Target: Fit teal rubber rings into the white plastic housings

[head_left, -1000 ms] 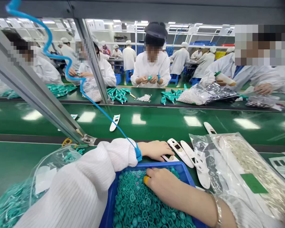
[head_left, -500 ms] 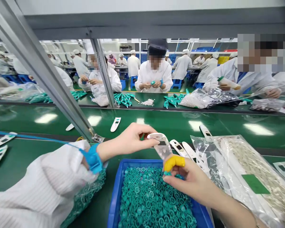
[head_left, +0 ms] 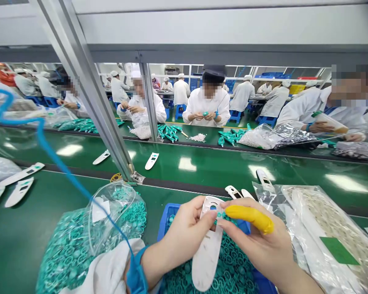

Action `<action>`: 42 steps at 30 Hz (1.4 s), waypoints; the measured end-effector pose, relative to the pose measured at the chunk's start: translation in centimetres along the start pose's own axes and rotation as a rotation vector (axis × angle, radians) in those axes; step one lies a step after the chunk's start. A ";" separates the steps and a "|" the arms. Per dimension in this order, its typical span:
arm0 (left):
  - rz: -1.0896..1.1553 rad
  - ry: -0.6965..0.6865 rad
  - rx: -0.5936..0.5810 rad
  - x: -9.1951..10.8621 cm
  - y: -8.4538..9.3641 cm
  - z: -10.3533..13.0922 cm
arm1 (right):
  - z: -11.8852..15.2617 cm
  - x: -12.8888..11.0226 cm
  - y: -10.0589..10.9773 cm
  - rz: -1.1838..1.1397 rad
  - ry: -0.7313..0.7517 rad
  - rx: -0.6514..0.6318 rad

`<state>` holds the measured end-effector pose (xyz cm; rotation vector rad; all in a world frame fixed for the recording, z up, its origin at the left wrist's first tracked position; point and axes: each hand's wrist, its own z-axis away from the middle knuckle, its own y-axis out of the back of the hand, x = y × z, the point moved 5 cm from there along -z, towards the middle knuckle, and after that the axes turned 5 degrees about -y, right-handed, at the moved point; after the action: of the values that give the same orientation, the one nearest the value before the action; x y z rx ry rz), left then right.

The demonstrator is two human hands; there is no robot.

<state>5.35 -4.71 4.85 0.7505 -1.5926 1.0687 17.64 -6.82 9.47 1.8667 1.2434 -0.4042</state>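
Note:
My left hand (head_left: 191, 228) grips a long white plastic housing (head_left: 207, 257) by its upper part, thumb across it near a rectangular opening. The housing is upright over a blue bin (head_left: 163, 228). Between the yellow-covered forefinger and the thumb of my right hand (head_left: 257, 232) is a small teal ring-shaped part (head_left: 221, 214), held at the housing's upper right edge. Whether it touches the housing I cannot tell. Many teal rings (head_left: 236, 261) fill the bin below both hands. A blue wrist strap (head_left: 136, 273) with a cord circles my left wrist.
A clear bag of teal rings (head_left: 67, 245) lies left of the bin. Packs of pale parts (head_left: 325, 216) lie at right. White housings (head_left: 20, 192) rest at far left, others (head_left: 152, 161) on the green belt (head_left: 171, 171). A metal post (head_left: 88, 90) rises ahead; people in white sit across.
The housing has come closer and lower, turned lengthwise towards me. My right hand has brought the teal part up to its upper edge. The view has shifted, showing more of the bag at left.

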 end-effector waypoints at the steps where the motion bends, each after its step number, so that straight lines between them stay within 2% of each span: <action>1: 0.033 -0.007 -0.038 0.1 -0.5 0.3 | 0.0 -0.3 0.0 0.111 0.075 0.037; 2: 0.054 -0.014 -0.069 0.3 -0.9 0.6 | 0.1 -0.5 0.0 0.190 0.128 0.068; 4: 0.056 -0.024 -0.123 0.7 -1.3 1.2 | 0.1 -0.3 0.0 0.261 0.130 0.118; 7: 0.053 -0.047 -0.170 0.9 -1.4 1.8 | 0.1 0.4 0.1 0.262 -0.027 0.131; 9: 0.074 -0.063 -0.167 0.8 -1.2 2.0 | 0.0 0.5 0.0 0.247 -0.048 0.068; 12: 0.086 -0.090 -0.136 0.5 -0.7 2.0 | 0.1 0.2 -0.3 0.216 -0.001 -0.014; 17: 0.011 -0.130 -0.137 0.7 -0.6 2.1 | 0.6 0.6 -0.6 0.116 -0.056 0.043; 20: -0.016 -0.127 -0.137 0.8 -0.7 2.0 | 0.6 0.9 -0.9 0.121 -0.077 0.036; 26: 0.024 -0.122 -0.058 0.8 -0.3 1.8 | 0.4 0.7 -1.0 0.174 -0.006 0.018; 32: -0.028 -0.112 -0.088 0.6 -0.8 2.0 | 0.6 0.9 -0.9 0.148 -0.034 0.072; 36: -0.003 -0.147 -0.045 0.4 -0.6 1.7 | 0.3 0.7 -0.8 0.187 0.003 -0.014; 38: 0.002 -0.160 -0.022 0.2 -0.5 1.6 | 0.5 0.6 -0.9 0.180 0.011 -0.102; 40: -0.029 -0.162 0.003 0.1 -0.3 1.7 | 0.9 0.6 -1.4 0.075 -0.022 -0.207; 42: -0.139 -0.182 0.008 0.2 -0.2 1.8 | 1.3 0.8 -1.9 -0.109 -0.128 -0.245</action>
<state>4.73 -6.41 4.92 0.9721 -1.6623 0.9282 16.58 -7.09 7.31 1.5475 1.2520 -0.4038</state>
